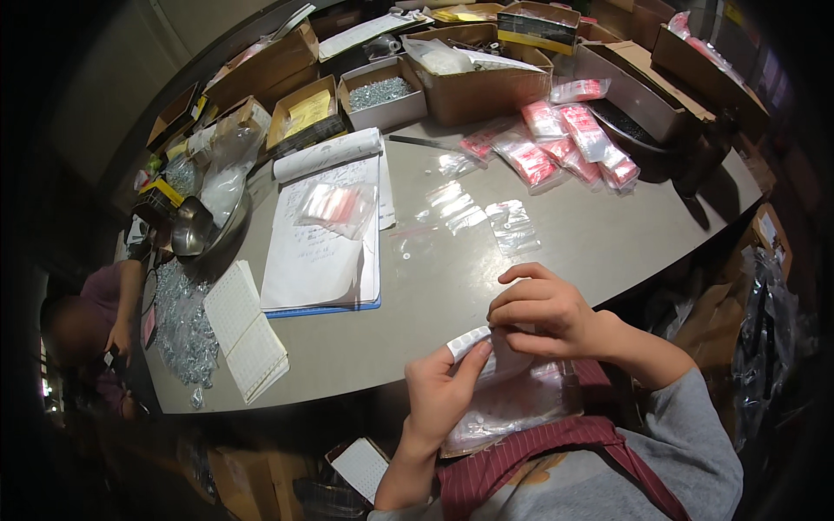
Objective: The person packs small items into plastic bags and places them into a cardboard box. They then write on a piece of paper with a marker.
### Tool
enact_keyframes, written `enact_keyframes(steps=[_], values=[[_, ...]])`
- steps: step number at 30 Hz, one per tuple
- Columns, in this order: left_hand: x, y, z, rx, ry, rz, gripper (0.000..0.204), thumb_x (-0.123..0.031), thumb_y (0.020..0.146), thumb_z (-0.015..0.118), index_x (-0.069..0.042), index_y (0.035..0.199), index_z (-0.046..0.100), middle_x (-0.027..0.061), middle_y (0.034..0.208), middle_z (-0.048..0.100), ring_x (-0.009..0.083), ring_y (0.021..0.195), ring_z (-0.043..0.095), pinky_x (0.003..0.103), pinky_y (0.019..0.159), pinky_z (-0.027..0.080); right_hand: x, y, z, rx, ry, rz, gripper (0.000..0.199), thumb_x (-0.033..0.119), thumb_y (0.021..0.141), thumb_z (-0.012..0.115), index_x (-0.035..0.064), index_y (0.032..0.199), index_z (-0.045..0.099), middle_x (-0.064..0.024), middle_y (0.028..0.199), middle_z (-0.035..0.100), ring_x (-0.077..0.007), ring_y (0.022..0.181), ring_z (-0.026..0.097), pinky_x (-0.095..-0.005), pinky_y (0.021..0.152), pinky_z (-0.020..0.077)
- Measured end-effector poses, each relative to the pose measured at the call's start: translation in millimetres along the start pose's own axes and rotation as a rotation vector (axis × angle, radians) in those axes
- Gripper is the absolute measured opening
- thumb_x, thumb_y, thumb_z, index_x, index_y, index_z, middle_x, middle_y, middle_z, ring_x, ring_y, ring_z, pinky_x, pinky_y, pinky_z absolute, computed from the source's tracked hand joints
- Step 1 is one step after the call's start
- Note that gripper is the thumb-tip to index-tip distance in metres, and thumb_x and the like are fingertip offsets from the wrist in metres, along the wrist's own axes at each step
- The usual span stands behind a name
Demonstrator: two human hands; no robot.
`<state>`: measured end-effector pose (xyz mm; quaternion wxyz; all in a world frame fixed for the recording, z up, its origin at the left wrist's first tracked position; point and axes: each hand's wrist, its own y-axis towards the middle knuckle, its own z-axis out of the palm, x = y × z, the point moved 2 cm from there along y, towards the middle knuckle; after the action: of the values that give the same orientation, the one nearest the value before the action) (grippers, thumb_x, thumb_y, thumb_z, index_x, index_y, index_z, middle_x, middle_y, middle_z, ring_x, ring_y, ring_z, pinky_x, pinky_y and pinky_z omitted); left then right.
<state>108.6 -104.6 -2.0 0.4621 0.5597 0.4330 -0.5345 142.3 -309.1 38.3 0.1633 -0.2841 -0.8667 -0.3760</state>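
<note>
Light: overhead glow is brightening the tabletop (pixel 556 252) centre.
Edges: fisheye is bending lines, corners are fading black.
Focus: rim is blurring.

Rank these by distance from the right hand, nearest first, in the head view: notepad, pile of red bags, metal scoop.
From the right hand:
1. Notepad, left of it, mid-table.
2. Pile of red bags, straight ahead at the far edge.
3. Metal scoop, far left.
</note>
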Motion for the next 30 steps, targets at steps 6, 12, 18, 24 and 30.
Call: enact_keyframes(steps=[6, 12, 18, 24, 30], values=[[6.3, 13.4, 2.0, 0.038, 0.039, 0.007, 0.021, -0.01, 0.094, 0.073, 0.003, 0.11, 0.075, 0.0078, 0.086, 0.077, 0.0063, 0.078, 0.065, 0.026, 0.066, 0.053, -17.3, -1.3, -2.8, 0.031, 0.189, 0.176, 0.009, 0.006, 0.084, 0.069, 0.0031, 0.092, 0.072, -0.0048, 0.093, 0.072, -0.0194, 0.089, 0.067, -0.0423, 0.105, 0.0446], [8.6, 15.8, 0.1, 0.042, 0.006, 0.005, 0.02, -0.011, 0.095, 0.072, 0.003, 0.109, 0.075, 0.0085, 0.086, 0.077, 0.0065, 0.078, 0.066, 0.026, 0.067, 0.053, -18.5, 2.0, -3.4, 0.044, 0.141, 0.16, 0.009, 0.006, 0.087, 0.068, 0.0036, 0.095, 0.071, -0.0046, 0.093, 0.072, -0.0199, 0.089, 0.067, -0.0437, 0.104, 0.0448], [7.6, 16.1, -1.1, 0.046, -0.012, -0.009, 0.021, -0.01, 0.094, 0.072, 0.002, 0.111, 0.075, 0.0085, 0.087, 0.077, 0.0068, 0.079, 0.066, 0.026, 0.068, 0.053, -14.2, 4.8, -2.2, 0.024, 0.026, 0.024, 0.008, 0.007, 0.087, 0.07, 0.0035, 0.094, 0.07, -0.0047, 0.091, 0.071, -0.0198, 0.09, 0.067, -0.0446, 0.103, 0.045], [7.9, 16.4, -0.9, 0.08, -0.016, -0.024, 0.023, -0.007, 0.094, 0.071, 0.001, 0.115, 0.074, 0.0088, 0.091, 0.078, 0.0065, 0.082, 0.066, 0.025, 0.071, 0.054, -21.7, 2.6, -4.3, 0.05, 0.21, 0.236, 0.008, 0.004, 0.086, 0.07, 0.0025, 0.094, 0.069, -0.0049, 0.092, 0.071, -0.0201, 0.089, 0.066, -0.0413, 0.103, 0.0453], [0.9, 19.3, -3.0, 0.11, -0.085, -0.049, 0.023, -0.007, 0.096, 0.07, 0.005, 0.115, 0.073, 0.0078, 0.095, 0.077, 0.0084, 0.085, 0.067, 0.026, 0.075, 0.055, -55.0, 16.5, -41.3, -0.149, -0.311, 0.186, 0.012, 0.008, 0.083, 0.072, 0.0031, 0.093, 0.068, -0.0093, 0.092, 0.069, -0.0292, 0.091, 0.065, -0.0389, 0.094, 0.0471]])
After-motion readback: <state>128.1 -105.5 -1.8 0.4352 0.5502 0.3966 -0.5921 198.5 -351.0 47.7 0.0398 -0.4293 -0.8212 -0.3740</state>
